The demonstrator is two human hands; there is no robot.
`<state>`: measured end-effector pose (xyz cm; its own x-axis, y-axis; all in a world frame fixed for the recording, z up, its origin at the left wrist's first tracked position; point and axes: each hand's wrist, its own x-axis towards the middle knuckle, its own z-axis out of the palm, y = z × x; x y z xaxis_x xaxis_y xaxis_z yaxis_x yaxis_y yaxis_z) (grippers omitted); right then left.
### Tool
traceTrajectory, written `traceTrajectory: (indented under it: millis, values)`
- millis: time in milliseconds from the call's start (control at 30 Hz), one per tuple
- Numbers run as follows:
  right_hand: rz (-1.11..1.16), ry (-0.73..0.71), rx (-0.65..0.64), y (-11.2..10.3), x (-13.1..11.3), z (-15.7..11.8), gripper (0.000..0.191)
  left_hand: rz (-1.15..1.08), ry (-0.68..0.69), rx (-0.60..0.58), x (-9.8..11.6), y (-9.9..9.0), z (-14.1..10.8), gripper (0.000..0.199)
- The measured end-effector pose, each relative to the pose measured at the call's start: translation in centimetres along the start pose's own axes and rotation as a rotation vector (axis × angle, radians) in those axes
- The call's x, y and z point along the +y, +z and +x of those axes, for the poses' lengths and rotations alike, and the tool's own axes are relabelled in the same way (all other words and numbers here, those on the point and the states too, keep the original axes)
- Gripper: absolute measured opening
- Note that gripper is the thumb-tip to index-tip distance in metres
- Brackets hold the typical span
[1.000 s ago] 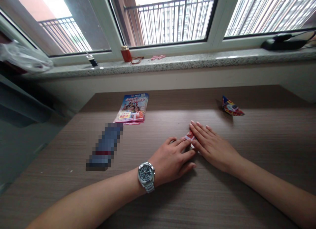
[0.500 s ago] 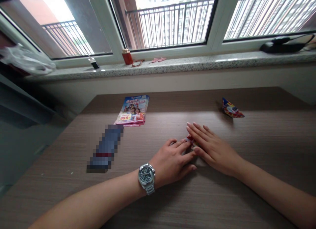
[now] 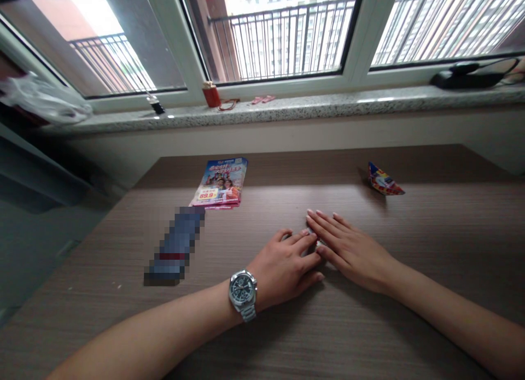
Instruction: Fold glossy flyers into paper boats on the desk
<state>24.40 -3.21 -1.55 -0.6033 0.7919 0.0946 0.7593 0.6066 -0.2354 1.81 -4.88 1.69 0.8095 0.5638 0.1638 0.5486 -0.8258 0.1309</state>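
On the brown wooden table, a small piece of folded printed paper (image 3: 319, 243) lies almost wholly covered by my hands. My left hand (image 3: 287, 266), with a steel watch on its wrist, rests its fingertips against the paper's left side; its fingers are spread and slightly bent, the thumb apart. Over the right side of the paper, my right hand (image 3: 348, 247) lies flat with its fingers stretched out, its fingertips meeting those of the left. Most of the paper's shape is hidden. A colourful folded paper boat (image 3: 384, 180) stands farther back on the right.
A stack of printed flyers (image 3: 222, 182) lies at the back left of the table (image 3: 430, 221). In front of it is a blurred dark blue flat object (image 3: 176, 246). The stone windowsill (image 3: 320, 102) carries a red container (image 3: 211, 95) and a black device with a cable (image 3: 470, 76).
My right hand has slid slightly left and toward me over the folded paper, hiding more of it. My left hand has barely moved.
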Motion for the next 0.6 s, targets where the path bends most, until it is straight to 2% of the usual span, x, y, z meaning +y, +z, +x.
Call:
traceTrajectory:
  millis: [367, 600]
  values:
    - [-0.009, 0.045, 0.011, 0.12, -0.12, 0.16, 0.060, 0.025, 0.014, -0.034, 0.41, -0.86, -0.07, 0.040]
    - [-0.053, 0.099, 0.017, 0.32, 0.47, 0.26, 0.068, 0.004, 0.010, -0.038, 0.20, -0.64, -0.17, 0.048]
